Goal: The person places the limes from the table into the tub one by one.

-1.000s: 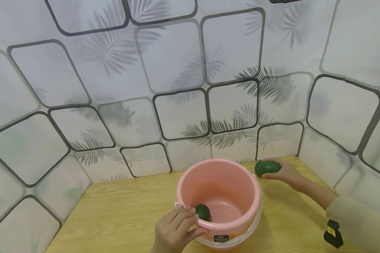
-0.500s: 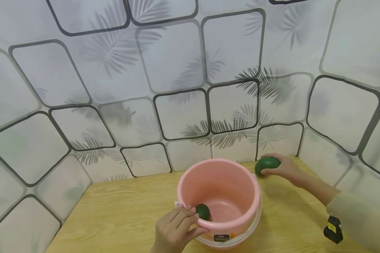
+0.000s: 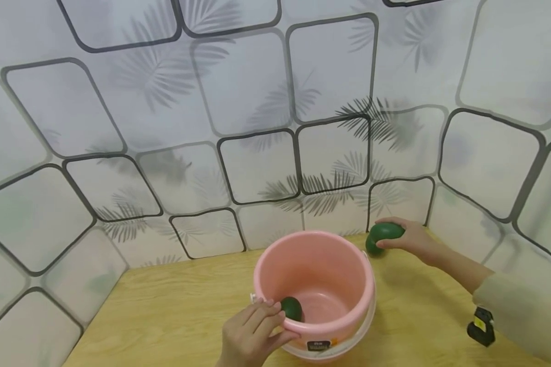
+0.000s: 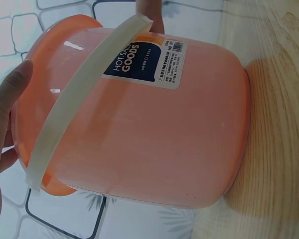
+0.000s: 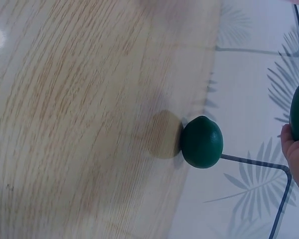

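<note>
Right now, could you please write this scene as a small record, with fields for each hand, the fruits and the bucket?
Left hand: grips the near rim of the pink bucket
Right hand: holds one green fruit above the table
Fruit inside: one, green, beside the left hand
Fruit outside: one, green, on the table, to the bucket's far right
Bucket handle: pale, lowered on the near side
</note>
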Tool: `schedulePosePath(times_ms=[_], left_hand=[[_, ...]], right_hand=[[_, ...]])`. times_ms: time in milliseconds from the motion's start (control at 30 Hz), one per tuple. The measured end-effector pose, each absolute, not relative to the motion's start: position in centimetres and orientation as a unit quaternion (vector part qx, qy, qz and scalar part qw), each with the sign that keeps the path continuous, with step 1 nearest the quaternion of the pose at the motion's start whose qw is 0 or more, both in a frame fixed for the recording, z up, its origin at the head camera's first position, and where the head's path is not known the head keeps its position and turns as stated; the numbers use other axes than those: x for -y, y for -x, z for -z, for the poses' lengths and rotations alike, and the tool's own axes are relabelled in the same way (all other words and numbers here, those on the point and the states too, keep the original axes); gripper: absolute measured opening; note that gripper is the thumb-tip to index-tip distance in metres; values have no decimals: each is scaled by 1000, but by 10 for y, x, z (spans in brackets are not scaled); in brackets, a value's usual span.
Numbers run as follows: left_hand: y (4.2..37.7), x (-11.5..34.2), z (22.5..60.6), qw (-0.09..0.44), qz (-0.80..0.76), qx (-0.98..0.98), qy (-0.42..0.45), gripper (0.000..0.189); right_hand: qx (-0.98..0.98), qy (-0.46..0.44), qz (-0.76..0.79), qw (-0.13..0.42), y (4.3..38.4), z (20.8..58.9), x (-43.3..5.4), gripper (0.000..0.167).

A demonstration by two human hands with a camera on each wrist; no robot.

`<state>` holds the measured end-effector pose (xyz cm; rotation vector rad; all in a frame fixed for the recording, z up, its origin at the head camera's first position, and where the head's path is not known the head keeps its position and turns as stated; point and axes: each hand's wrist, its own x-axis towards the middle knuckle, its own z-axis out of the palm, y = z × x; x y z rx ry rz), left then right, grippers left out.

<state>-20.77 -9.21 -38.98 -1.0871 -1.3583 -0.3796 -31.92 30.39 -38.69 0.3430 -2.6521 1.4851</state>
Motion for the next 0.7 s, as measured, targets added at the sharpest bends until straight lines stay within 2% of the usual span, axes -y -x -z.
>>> schedulePosePath(times_ms=[700], left_hand=[[208, 92, 388, 630, 161, 592, 476, 40]], right_hand=[[860, -146, -488, 35, 317, 374, -290, 64]])
